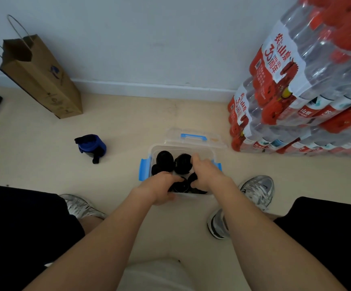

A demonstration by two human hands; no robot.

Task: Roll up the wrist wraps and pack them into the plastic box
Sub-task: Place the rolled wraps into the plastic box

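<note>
The black rolled wrist wraps (pixel 183 163) sit packed inside the plastic box (pixel 144 169), straight ahead between my feet on the floor. My right hand (pixel 206 173) reaches in from the near right with its fingers stretched out flat over the rolls. My left hand (pixel 159 190) is curled over the near rim, thumb outside, fingers tucked in against a roll. The blue wrap (pixel 90 147) lies well apart on the floor to the left, with its loose end pointing toward me. My left hand is nearer, so I judge it should fetch it. The lid (pixel 195 139) waits just behind the box.
</note>
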